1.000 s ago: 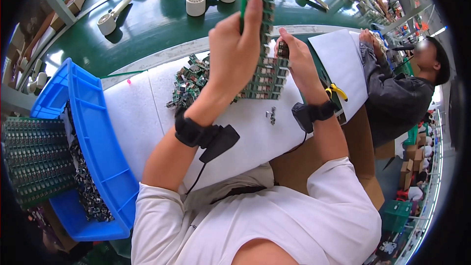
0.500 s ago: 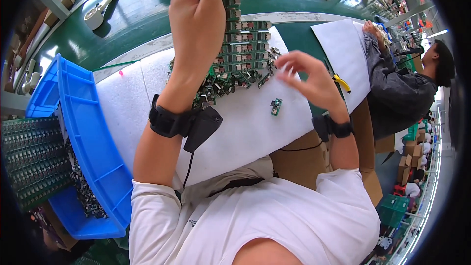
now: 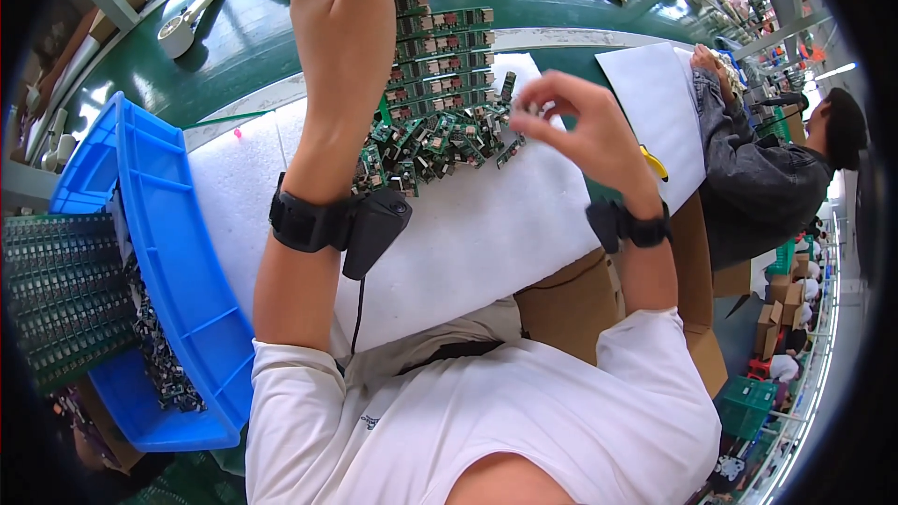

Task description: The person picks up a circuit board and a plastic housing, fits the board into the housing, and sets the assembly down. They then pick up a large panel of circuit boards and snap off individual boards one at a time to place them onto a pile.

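Green is standing against white.
The circuit-board panel is showing green striped with silver and black rows; the board pile is mixing the same colours on the white tabletop. At nine o'clock the bin is showing blue, between two and three a tool is showing yellow, at six the shirt is showing white.
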A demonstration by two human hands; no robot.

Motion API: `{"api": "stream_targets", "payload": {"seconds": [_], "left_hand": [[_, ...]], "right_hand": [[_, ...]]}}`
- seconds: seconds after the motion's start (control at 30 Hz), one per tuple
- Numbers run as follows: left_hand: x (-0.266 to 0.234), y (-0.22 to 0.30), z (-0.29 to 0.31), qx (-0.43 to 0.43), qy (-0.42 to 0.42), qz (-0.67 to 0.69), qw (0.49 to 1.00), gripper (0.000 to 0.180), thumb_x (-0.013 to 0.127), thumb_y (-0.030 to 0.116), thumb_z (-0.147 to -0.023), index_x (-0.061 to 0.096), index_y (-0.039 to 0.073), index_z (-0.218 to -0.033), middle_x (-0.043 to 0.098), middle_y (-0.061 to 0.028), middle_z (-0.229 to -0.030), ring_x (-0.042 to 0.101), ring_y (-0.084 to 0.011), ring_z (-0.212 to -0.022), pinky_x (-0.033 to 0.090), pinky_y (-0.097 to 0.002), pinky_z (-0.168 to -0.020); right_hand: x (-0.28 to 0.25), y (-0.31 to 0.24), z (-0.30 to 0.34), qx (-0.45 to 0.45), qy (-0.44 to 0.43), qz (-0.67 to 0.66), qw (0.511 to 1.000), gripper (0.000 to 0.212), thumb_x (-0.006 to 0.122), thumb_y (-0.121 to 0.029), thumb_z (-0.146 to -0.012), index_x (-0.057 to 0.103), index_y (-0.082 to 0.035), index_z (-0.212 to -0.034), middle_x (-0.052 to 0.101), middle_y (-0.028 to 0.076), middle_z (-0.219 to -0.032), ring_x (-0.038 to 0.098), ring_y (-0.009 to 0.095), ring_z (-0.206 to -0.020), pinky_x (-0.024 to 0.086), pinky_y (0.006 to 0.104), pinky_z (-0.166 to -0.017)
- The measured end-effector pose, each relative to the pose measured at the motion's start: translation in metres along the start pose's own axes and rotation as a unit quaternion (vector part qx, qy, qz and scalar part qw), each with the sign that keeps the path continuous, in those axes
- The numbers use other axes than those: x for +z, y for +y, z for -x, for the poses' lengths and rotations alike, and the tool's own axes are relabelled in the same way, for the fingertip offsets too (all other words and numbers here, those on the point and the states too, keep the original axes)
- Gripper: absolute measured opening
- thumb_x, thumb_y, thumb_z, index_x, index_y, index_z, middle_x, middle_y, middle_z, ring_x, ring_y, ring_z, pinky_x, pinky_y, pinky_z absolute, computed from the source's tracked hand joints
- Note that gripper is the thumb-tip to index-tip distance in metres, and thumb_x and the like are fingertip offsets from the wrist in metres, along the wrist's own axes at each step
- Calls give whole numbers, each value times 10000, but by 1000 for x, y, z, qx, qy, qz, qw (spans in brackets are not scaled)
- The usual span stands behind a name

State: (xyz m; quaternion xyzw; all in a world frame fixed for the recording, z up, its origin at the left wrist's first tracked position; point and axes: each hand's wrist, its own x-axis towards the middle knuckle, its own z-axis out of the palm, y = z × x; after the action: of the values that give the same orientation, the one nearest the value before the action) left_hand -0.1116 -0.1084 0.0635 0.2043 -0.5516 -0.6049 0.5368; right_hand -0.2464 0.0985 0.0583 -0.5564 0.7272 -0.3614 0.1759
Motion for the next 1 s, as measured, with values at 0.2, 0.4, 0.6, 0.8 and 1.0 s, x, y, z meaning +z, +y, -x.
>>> {"api": "stream_targets", "payload": {"seconds": [0.2, 0.4, 0.6, 0.8, 1.0], "left_hand": [[5, -3, 3, 39, -63, 8, 997, 542, 526, 469, -1033, 671, 30, -752, 538, 63, -638, 443, -25, -551, 333, -211, -498], [0, -12, 3, 13, -88, -35, 995, 598, 524, 549, -1010, 661, 20, -765, 559, 38, -671, 487, -33, -593, 397, -213, -559], [13, 0, 14, 10, -52, -22, 998, 607, 486, 544, -1028, 703, 5, -854, 541, 43, -658, 466, -41, -595, 378, -222, -544], [13, 6, 8, 94, 7, -29, 995, 645, 465, 489, -1051, 484, -14, -648, 431, -24, -511, 376, -100, -522, 280, -317, -475], [19, 9, 18, 163, -15, -133, 977, 520, 477, 423, -1052, 579, -19, -797, 547, -158, -548, 542, -222, -470, 402, -374, -475]], "right_hand": [[15, 3, -31, 31, 6, 22, 999, 192, 672, -197, -944, 669, -11, -990, 671, 44, -895, 610, 106, -789, 507, 244, -716], [34, -36, -42, 60, 166, -356, 918, 419, 549, -426, -1028, 649, -34, -921, 638, -3, -782, 562, 62, -675, 456, 204, -631], [54, -47, -55, 65, 175, -318, 930, 500, 500, -518, -1030, 632, -60, -879, 585, -42, -708, 511, 16, -629, 392, 179, -577], [63, -47, -69, 45, 182, -293, 938, 479, 519, -496, -1028, 629, -60, -864, 547, -58, -679, 463, 4, -589, 331, 181, -541], [49, -60, -91, -47, 357, -176, 916, 498, 520, -441, -1040, 621, -33, -773, 418, -78, -589, 345, 44, -540, 255, 263, -497]]}}
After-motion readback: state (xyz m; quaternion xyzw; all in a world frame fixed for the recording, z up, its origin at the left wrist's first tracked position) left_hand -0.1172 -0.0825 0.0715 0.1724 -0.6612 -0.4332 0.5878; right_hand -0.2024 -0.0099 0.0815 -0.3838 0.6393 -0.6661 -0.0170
